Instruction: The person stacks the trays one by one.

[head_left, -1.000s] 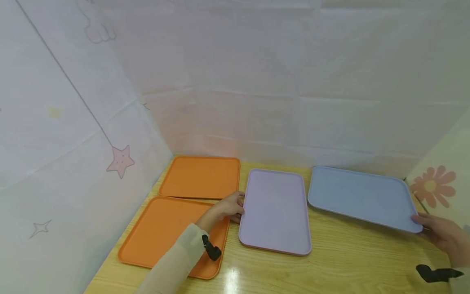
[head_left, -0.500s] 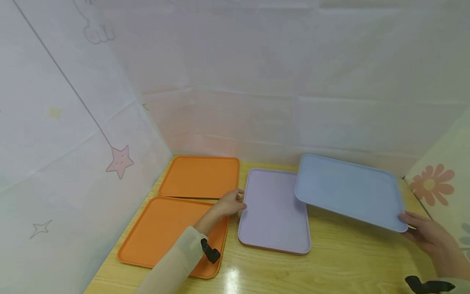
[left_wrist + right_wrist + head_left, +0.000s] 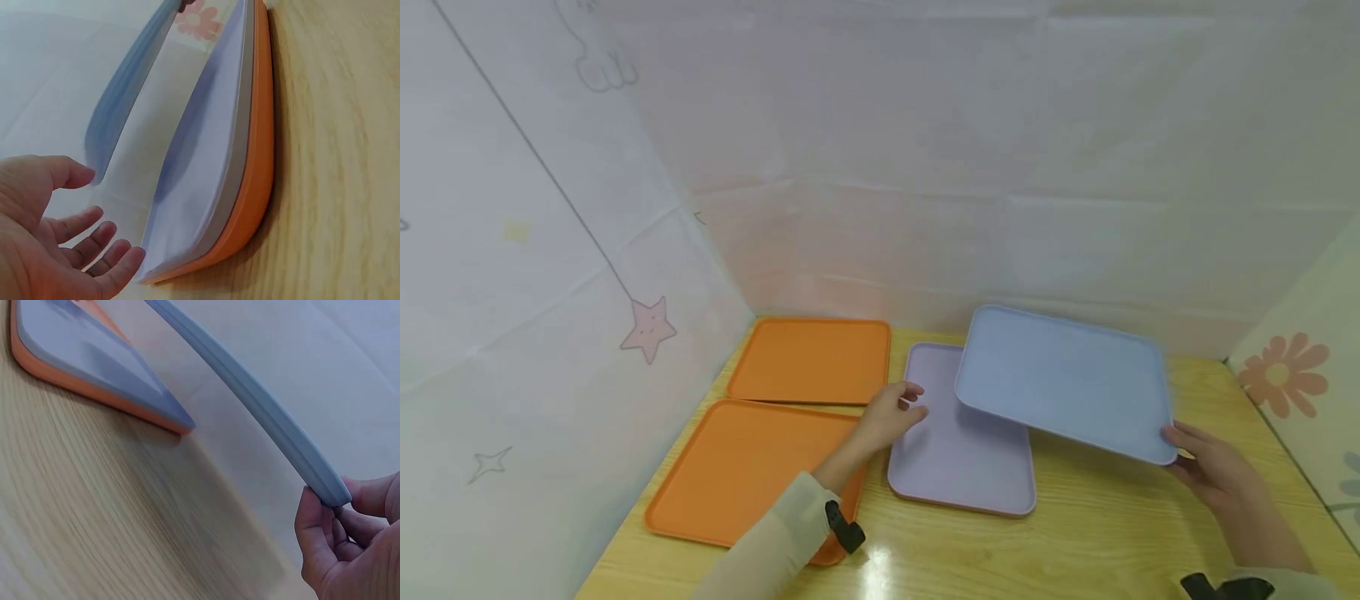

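My right hand (image 3: 1217,471) pinches the near right corner of a light blue tray (image 3: 1063,379), thumb on top and fingers below. The blue tray is held up, tilted, over the right part of a lavender tray (image 3: 958,467). In the left wrist view, an orange tray (image 3: 264,125) shows directly under the lavender one. My left hand (image 3: 887,417) hovers at the lavender tray's left side with loosely bent fingers (image 3: 94,247). It holds nothing and is apart from the blue tray in the head view.
Two orange places lie at the left: a tray at the back (image 3: 811,360) and another tray in front (image 3: 752,467), partly under my left forearm. White patterned sheeting (image 3: 880,167) encloses the wooden table (image 3: 1105,533) at the back and sides.
The blue tray has moved left in my right hand, from the right side to over the lavender tray. My left hand has lifted off the lavender tray's left edge and shifted slightly right.
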`<state>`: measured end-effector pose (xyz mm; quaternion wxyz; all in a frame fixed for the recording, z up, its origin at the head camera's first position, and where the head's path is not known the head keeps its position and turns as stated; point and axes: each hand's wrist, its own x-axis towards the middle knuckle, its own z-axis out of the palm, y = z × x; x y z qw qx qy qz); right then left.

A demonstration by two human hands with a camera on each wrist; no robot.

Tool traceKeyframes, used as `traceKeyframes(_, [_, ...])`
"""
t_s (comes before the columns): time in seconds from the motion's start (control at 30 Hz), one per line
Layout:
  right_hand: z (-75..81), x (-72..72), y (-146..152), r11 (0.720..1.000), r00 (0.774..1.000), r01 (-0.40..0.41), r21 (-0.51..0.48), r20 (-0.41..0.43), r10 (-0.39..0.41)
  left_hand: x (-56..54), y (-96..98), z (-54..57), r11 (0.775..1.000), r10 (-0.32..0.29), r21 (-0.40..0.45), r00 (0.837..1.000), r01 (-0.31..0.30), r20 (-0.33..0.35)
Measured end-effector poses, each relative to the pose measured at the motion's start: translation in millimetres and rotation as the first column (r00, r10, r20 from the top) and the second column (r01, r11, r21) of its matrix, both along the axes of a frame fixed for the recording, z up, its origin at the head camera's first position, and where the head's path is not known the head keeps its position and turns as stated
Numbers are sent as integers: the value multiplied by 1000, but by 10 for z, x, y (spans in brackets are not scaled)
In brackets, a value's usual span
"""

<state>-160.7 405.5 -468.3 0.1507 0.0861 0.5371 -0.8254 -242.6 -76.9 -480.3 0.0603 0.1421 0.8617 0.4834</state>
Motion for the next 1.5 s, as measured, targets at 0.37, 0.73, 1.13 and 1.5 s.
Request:
traceKeyframes(0.37, [41, -5, -585, 993, 992, 108, -37, 76, -105, 105, 134, -79, 974, -80, 224, 983, 42, 164])
traceKeyframes(0.73, [84, -24, -1082, 976, 968, 218, 13, 127, -218, 177, 395, -85, 753, -37, 638, 959, -158, 281])
traceKeyframes(1.13, [43, 106, -1703, 920, 925, 370, 127, 46, -378, 173, 494, 29, 569, 105, 759, 943, -316, 314])
traceKeyframes(1.5, [-27, 240, -2132, 906, 913, 402, 133, 21, -408, 71, 468, 17, 522, 200, 759, 920, -391, 336])
